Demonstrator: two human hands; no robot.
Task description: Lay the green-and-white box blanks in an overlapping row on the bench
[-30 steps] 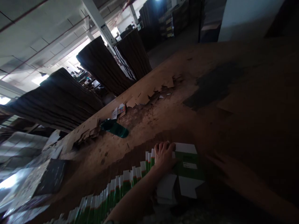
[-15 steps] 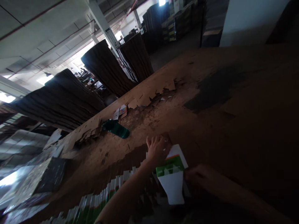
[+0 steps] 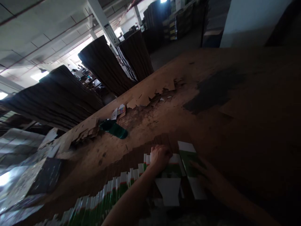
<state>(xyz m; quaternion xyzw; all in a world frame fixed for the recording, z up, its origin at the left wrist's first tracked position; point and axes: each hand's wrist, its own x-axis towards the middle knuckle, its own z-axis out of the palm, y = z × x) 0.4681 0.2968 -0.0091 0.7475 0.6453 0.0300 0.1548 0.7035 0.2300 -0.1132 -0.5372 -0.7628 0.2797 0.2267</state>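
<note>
My left hand [image 3: 160, 157] has its fingers curled at the upper left edge of a flat green and white carton [image 3: 168, 190], whose white flap points toward me. To its right, a second folded carton [image 3: 188, 153] lies at a slant, green with white ends. Over that carton's right side is my right hand [image 3: 208, 177], its fingers stretched out, dim and slightly blurred. Left of my left forearm runs a long row of similar cartons [image 3: 110, 191], overlapping and standing on edge. Part of the row is hidden behind the forearm.
A dark green tape dispenser-like object [image 3: 115, 129] lies on the brown worktable [image 3: 145, 130]. Cardboard scraps [image 3: 156, 97] and a small printed piece [image 3: 121, 109] lie farther back. Tall dark stacks of sheets [image 3: 55, 97] stand beyond the table. A wrapped block [image 3: 44, 179] is at left.
The second carton has come apart from the first and now lies to its right, under my right hand. My left hand's fingers have curled in more. The view has shifted slightly.
</note>
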